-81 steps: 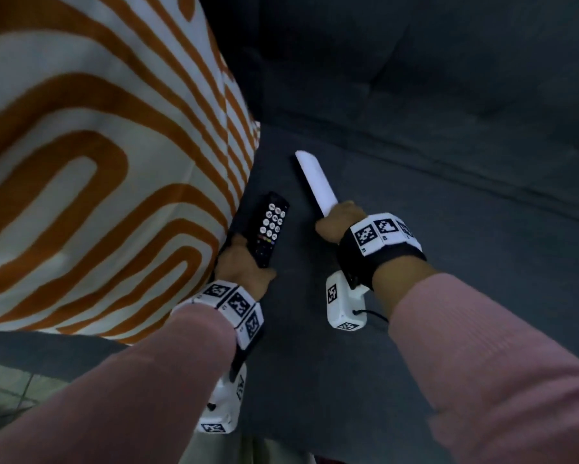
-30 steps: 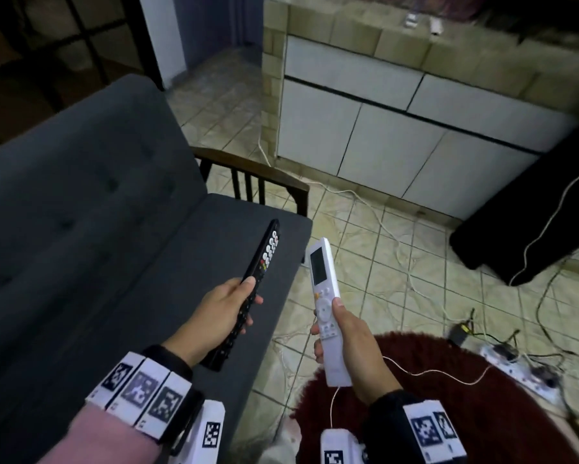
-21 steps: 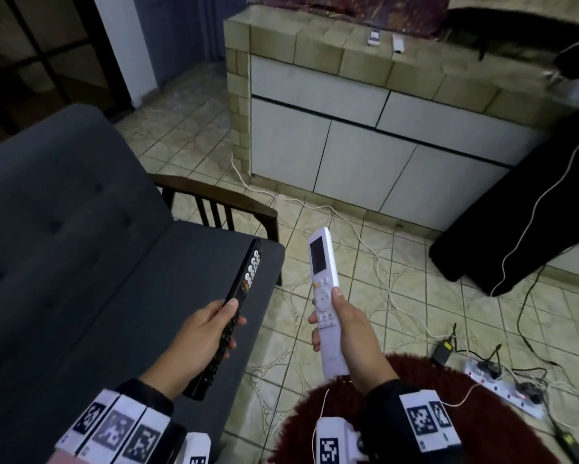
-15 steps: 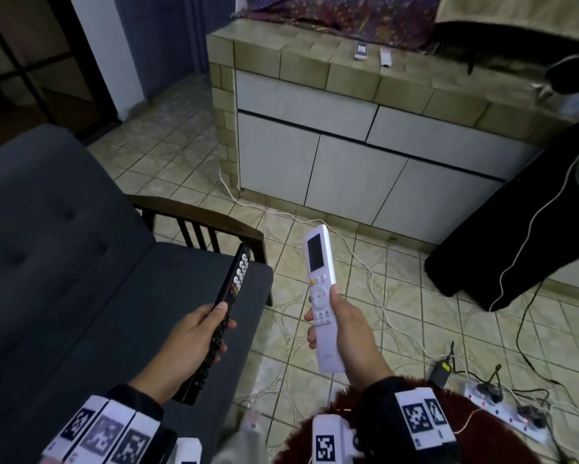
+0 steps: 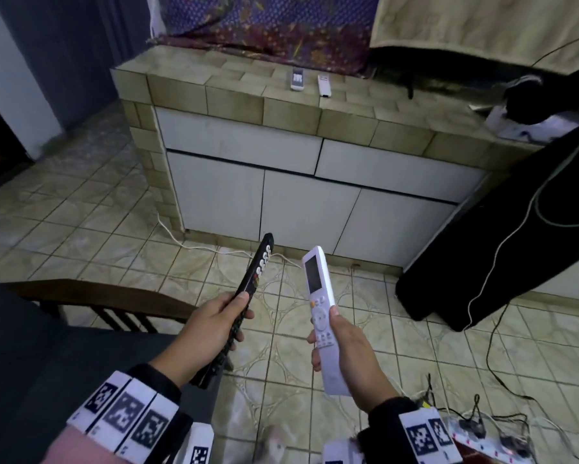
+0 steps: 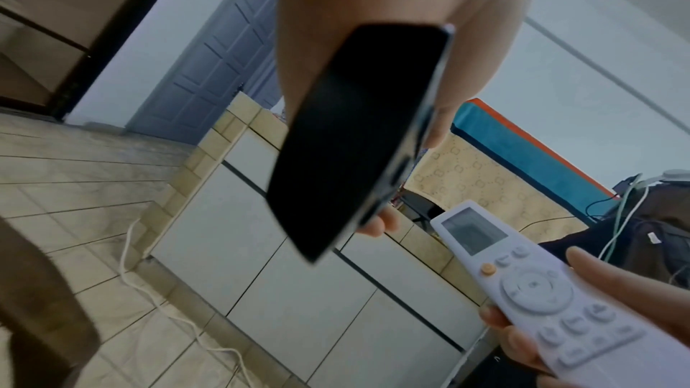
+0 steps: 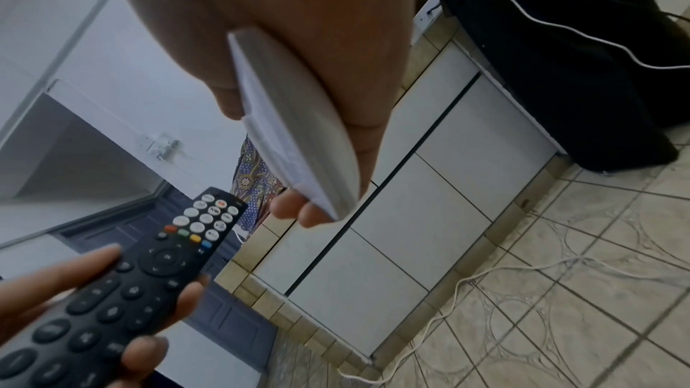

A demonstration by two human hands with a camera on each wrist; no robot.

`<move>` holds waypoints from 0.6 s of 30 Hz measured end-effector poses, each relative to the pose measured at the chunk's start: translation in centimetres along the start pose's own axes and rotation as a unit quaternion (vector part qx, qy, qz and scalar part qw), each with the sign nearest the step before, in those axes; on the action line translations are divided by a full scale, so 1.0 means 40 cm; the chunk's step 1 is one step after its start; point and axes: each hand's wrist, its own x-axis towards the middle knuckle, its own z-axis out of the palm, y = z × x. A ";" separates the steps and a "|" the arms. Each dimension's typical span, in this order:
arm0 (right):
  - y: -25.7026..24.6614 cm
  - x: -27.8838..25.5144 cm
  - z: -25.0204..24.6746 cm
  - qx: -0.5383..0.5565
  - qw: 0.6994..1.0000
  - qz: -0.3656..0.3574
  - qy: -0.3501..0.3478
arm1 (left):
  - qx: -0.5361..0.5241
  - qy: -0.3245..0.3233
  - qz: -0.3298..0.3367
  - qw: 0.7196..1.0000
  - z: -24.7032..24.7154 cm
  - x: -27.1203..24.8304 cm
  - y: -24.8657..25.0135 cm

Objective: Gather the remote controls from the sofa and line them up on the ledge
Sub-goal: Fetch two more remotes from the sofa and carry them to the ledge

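Observation:
My left hand (image 5: pixel 214 324) grips a long black remote (image 5: pixel 253 279) (image 6: pixel 351 140) (image 7: pixel 149 273) by its lower half, its button end pointing toward the ledge. My right hand (image 5: pixel 345 349) holds a white remote with a screen (image 5: pixel 318 303) (image 6: pixel 530 285) (image 7: pixel 298 134) upright, thumb along its edge. Both are held over the tiled floor. Ahead, the tiled ledge (image 5: pixel 234 92) carries two small white remotes (image 5: pixel 297 79) (image 5: pixel 324 84) lying side by side.
The grey sofa with a wooden armrest (image 5: pixel 94 296) is at lower left. White cabinet doors (image 5: pixel 308 209) sit under the ledge. A black cloth (image 5: pixel 502 229) with cables hangs at right. A power strip (image 5: pixel 482 440) and cords lie on the floor at lower right. A white cable (image 5: pixel 194 242) runs along the cabinet base.
The view has turned from the sofa toward the ledge and come closer to it. Both hands still carry their remotes, now over the floor rather than the sofa seat.

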 end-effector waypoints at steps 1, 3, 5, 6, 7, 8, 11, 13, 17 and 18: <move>-0.017 0.035 -0.009 0.000 1.000 -0.001 0.003 | -0.002 -0.002 0.005 1.000 0.011 0.036 0.018; -0.052 0.105 -0.023 -0.003 1.000 -0.005 0.000 | -0.005 0.000 0.011 1.000 0.031 0.104 0.049; -0.094 0.175 -0.033 -0.005 1.000 -0.008 -0.009 | -0.002 0.006 0.008 1.000 0.044 0.166 0.077; -0.117 0.207 -0.037 -0.008 1.000 -0.010 -0.015 | -0.003 0.011 0.004 1.000 0.049 0.195 0.089; -0.139 0.240 -0.041 -0.014 1.000 -0.012 -0.023 | -0.005 0.018 0.000 1.000 0.052 0.222 0.100; -0.160 0.270 -0.044 -0.021 0.999 -0.013 -0.033 | -0.007 0.026 -0.003 1.000 0.054 0.246 0.108; -0.225 0.364 -0.048 -0.035 0.998 -0.025 -0.054 | -0.015 0.046 -0.007 0.999 0.052 0.323 0.135; -0.266 0.423 -0.046 -0.037 0.997 -0.031 -0.060 | -0.026 0.056 -0.014 0.998 0.048 0.373 0.151; -0.347 0.544 -0.040 -0.033 0.996 -0.040 -0.078 | -0.036 0.077 -0.022 0.996 0.043 0.489 0.191; -0.365 0.576 -0.039 -0.034 0.995 -0.043 -0.082 | -0.038 0.080 -0.023 0.996 0.043 0.523 0.204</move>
